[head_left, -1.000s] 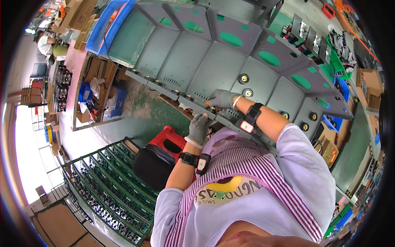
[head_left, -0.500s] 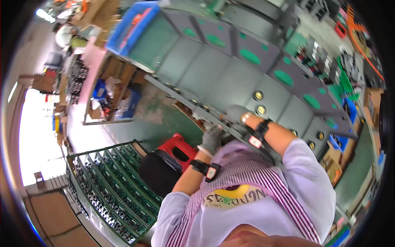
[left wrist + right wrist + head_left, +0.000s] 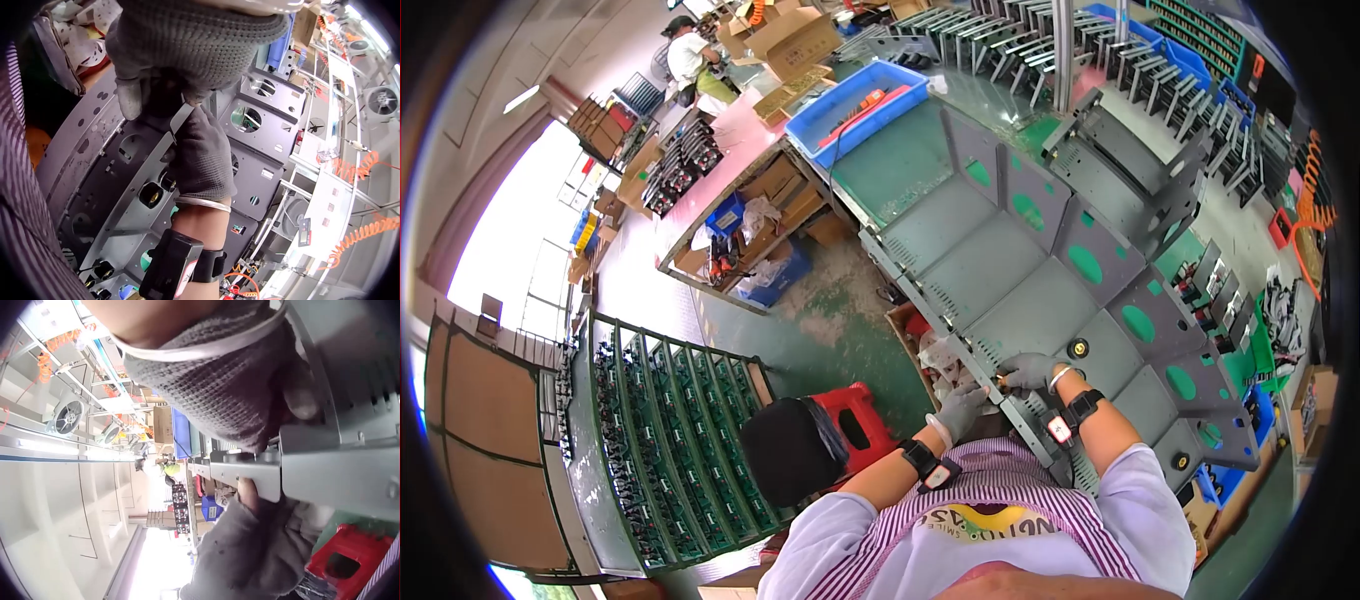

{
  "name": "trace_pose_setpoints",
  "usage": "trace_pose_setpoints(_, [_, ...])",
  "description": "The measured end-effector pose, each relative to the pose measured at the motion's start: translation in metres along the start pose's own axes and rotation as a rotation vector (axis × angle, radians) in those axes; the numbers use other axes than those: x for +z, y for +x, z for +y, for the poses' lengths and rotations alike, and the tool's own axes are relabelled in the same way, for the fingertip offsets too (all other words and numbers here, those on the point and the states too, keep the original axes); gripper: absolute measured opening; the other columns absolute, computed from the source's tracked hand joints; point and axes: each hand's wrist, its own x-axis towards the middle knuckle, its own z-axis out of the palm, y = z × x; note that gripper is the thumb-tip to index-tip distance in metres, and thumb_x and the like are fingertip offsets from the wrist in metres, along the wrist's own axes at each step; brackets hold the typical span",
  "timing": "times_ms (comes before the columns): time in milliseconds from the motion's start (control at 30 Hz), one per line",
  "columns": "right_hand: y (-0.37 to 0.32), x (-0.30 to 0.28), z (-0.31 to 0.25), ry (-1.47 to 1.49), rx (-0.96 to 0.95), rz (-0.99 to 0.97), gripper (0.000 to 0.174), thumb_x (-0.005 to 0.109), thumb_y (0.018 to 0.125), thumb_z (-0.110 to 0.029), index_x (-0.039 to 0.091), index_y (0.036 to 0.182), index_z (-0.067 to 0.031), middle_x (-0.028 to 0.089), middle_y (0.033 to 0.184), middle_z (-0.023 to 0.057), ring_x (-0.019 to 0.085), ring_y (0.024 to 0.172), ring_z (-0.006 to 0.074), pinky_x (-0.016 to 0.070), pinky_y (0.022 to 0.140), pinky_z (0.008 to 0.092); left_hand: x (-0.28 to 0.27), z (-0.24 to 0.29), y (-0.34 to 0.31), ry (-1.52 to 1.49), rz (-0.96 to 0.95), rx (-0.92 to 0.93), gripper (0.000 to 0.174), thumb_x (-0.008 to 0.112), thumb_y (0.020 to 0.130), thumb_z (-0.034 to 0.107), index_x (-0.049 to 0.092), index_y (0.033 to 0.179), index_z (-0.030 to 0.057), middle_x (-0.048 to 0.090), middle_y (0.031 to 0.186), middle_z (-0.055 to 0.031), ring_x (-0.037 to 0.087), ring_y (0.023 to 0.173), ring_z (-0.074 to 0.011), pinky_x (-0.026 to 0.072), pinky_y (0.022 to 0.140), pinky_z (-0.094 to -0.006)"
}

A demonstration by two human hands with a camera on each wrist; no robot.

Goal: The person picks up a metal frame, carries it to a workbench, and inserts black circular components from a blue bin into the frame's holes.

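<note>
A row of joined grey metal panels (image 3: pixel 1030 315) forms bays with tall perforated dividers, and a narrow flange (image 3: pixel 928 308) runs along their near side. My right hand (image 3: pixel 1028 372), in a grey knit glove, reaches over the flange from the bay side. Its curled fingers pinch a small dark fitting (image 3: pixel 269 453) at the flange, mostly covered by the glove. From the outer side my left hand (image 3: pixel 960 410), also gloved, meets the same spot; one bare fingertip (image 3: pixel 248 494) touches the flange's outer face. I cannot tell whether its hidden fingers grip anything. Beyond the right hand sits a round black-and-yellow fitting (image 3: pixel 1078 348).
A blue tray (image 3: pixel 850 125) with orange-handled tools stands at the panels' far end. To the left are a red stool (image 3: pixel 855 425) with a black seat and a rack of green circuit boards (image 3: pixel 680 440). Far off, a person (image 3: pixel 690 65) stands by cardboard boxes (image 3: pixel 790 45).
The head view has swung, so the panels and both hands appear lower and further right, and more of the far room shows. Both hands stay together at the flange.
</note>
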Motion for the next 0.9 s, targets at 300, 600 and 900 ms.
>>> trace_pose_setpoints(300, [0.0,-0.004,-0.006,-0.04,0.032,0.052,0.038,0.05,0.077,-0.012,0.055,0.111,0.002,0.063,0.081,0.011,0.062,0.064,0.0167,0.0516,0.062,0.0277,0.008,0.026,-0.011,-0.033,-0.013,0.004,0.031,0.051,0.089,0.018,0.053,0.108,-0.0062,0.058,0.099,-0.0101,0.057,0.087,-0.0183,0.0501,0.074,-0.0288])
trace_pose_setpoints(600, [0.006,0.004,0.011,0.343,0.062,0.1,0.035,0.057,0.074,-0.012,0.057,0.104,0.0053,0.062,0.077,0.0105,0.06,0.062,0.0158,0.051,0.057,0.0258,0.004,0.02,-0.005,-0.367,0.002,-0.218,0.031,0.052,0.088,0.016,0.051,0.11,-0.0064,0.058,0.101,-0.0098,0.058,0.088,-0.0191,0.0509,0.075,-0.03])
trace_pose_setpoints(900, [0.0,0.009,0.001,0.277,0.021,0.225,0.034,0.058,0.073,-0.012,0.059,0.102,0.0047,0.062,0.076,0.0114,0.059,0.06,0.015,0.0486,0.051,0.0245,0.007,0.019,-0.005,-0.473,0.024,-0.221,0.03,0.055,0.087,0.018,0.052,0.103,-0.0077,0.054,0.084,-0.0058,0.057,0.078,-0.0154,0.0526,0.073,-0.0292])
